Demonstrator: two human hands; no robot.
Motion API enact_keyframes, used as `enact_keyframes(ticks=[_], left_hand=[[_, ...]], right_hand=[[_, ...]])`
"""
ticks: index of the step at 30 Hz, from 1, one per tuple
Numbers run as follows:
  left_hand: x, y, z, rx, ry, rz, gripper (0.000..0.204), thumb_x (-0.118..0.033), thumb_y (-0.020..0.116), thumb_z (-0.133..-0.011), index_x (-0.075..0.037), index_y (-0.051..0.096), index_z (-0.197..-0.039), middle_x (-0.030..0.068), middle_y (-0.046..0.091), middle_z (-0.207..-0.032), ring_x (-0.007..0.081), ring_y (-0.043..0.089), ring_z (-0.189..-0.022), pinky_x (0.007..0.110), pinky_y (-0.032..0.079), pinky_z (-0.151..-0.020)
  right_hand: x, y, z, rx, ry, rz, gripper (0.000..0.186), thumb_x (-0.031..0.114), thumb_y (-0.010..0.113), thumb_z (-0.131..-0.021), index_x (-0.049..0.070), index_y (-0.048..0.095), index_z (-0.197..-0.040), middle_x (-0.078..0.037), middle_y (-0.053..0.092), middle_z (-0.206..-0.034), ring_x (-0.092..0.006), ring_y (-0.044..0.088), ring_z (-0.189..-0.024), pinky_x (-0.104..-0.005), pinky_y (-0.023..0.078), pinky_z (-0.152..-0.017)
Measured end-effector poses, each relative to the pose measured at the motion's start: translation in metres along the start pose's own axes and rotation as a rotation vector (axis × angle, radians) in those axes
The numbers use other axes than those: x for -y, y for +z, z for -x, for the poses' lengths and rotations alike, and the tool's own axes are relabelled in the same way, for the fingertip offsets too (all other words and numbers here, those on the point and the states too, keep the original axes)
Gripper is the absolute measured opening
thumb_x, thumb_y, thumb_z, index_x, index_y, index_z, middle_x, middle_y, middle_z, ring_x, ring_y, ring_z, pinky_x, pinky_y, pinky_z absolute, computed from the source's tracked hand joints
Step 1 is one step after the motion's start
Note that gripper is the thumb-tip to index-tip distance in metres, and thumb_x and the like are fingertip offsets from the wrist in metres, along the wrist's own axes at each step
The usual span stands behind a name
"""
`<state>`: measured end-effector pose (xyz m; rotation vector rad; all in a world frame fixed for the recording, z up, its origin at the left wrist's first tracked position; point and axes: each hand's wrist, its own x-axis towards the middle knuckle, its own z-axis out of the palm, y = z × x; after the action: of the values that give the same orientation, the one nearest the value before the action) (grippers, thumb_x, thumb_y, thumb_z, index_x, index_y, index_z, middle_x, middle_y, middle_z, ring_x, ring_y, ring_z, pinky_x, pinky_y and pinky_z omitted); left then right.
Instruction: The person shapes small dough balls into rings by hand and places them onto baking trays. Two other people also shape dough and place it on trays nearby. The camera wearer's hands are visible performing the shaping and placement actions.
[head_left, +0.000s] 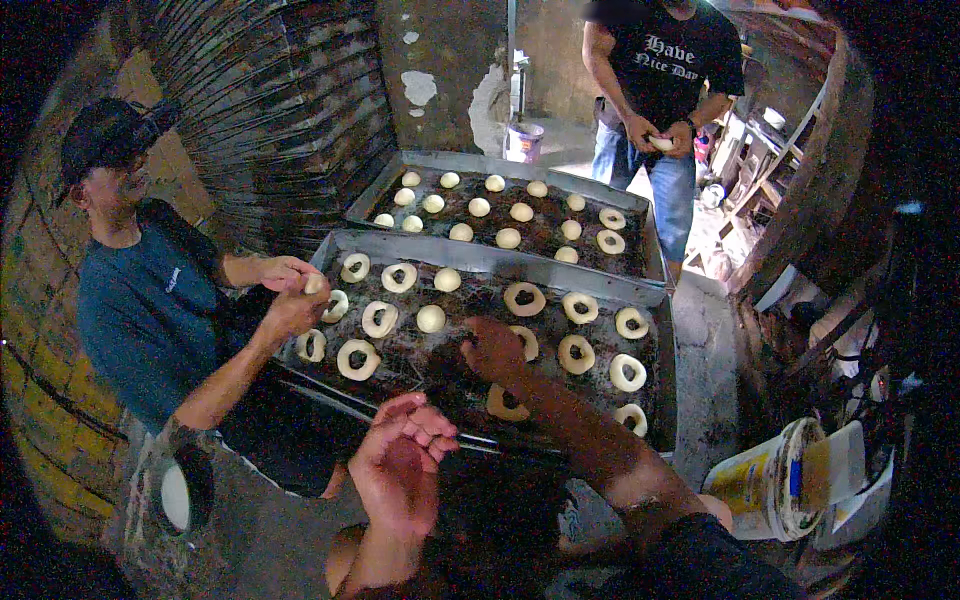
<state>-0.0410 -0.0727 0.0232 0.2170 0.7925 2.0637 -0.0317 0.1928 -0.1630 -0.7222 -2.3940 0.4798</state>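
Over the middle of the near metal tray (pixel 545 268), my right hand (pixel 490 350) points down in shadow; its fingertips are too dark to make out fully. Just left of it lies a round dough ball (pixel 431 319), apart from the fingers, with another dough ball (pixel 447 280) behind. My forearm partly covers a dough ring (pixel 528 343) and a nearer dough ring (pixel 508 408). In front of the tray's near edge, my left hand (pixel 403 465) is turned palm up, its fingers loosely bent and apart, holding nothing. Several dough rings (pixel 358 360) stand on both sides of the tray.
Behind is a second tray (pixel 500 166) of dough balls and a few rings. A co-worker at left (pixel 150 290) holds dough over the tray's left edge; another person (pixel 670 80) stands behind, dough in hand. A bucket (pixel 765 480) is lower right, a white-filled bowl (pixel 176 497) lower left.
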Motion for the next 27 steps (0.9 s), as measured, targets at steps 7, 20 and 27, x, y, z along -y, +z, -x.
enact_keyframes(ticks=[7,20,27], left_hand=[[0.016,0.013,-0.018,0.083,-0.084,-0.018,0.03,-0.021,0.059,-0.085,0.001,0.06,-0.105,0.0075,0.059,-0.083,0.0233,0.058,-0.077,0.037,0.047,-0.072],[0.033,0.03,-0.025,-0.184,0.258,-0.586,0.038,-0.007,0.07,-0.087,-0.004,0.058,-0.124,0.0072,0.066,-0.096,0.017,0.063,-0.083,0.03,0.054,-0.072],[0.049,0.049,0.019,0.342,-0.225,-0.393,0.046,0.008,0.072,-0.08,-0.001,0.06,-0.124,0.0081,0.065,-0.115,0.0198,0.063,-0.103,0.033,0.055,-0.09]], right_hand=[[0.044,0.048,-0.054,-0.037,-0.155,0.226,0.039,0.021,0.062,-0.083,0.004,0.058,-0.118,-0.016,0.063,-0.115,-0.0369,0.054,-0.116,-0.0523,0.049,-0.09],[0.099,-0.15,0.04,0.093,0.095,-0.702,0.048,0.028,0.068,-0.091,0.011,0.047,-0.131,-0.009,0.063,-0.096,-0.0203,0.063,-0.083,-0.0374,0.049,-0.068],[0.134,-0.261,0.13,-0.236,0.111,-0.614,0.055,0.015,0.073,-0.088,0.011,0.045,-0.135,-0.004,0.062,-0.093,-0.0149,0.061,-0.082,-0.0309,0.05,-0.074]])
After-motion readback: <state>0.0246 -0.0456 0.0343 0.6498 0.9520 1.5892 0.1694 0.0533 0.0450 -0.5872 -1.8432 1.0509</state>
